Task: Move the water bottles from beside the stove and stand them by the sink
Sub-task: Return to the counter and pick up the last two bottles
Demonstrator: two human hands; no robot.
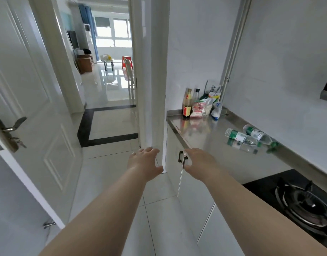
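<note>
Two clear water bottles with green labels lie on their sides on the steel counter, past the black gas stove. The nearer bottle points left with its green cap to the right; the farther bottle lies against it by the wall. My left hand is stretched out over the floor, fingers apart, holding nothing. My right hand hovers in front of the cabinet door, also empty, well short of the bottles. No sink is in view.
Sauce bottles and food packets crowd the counter's far left corner. A white door stands ajar on the left. The doorway ahead leads to a bright room. Black cabinet handles sit by my right hand.
</note>
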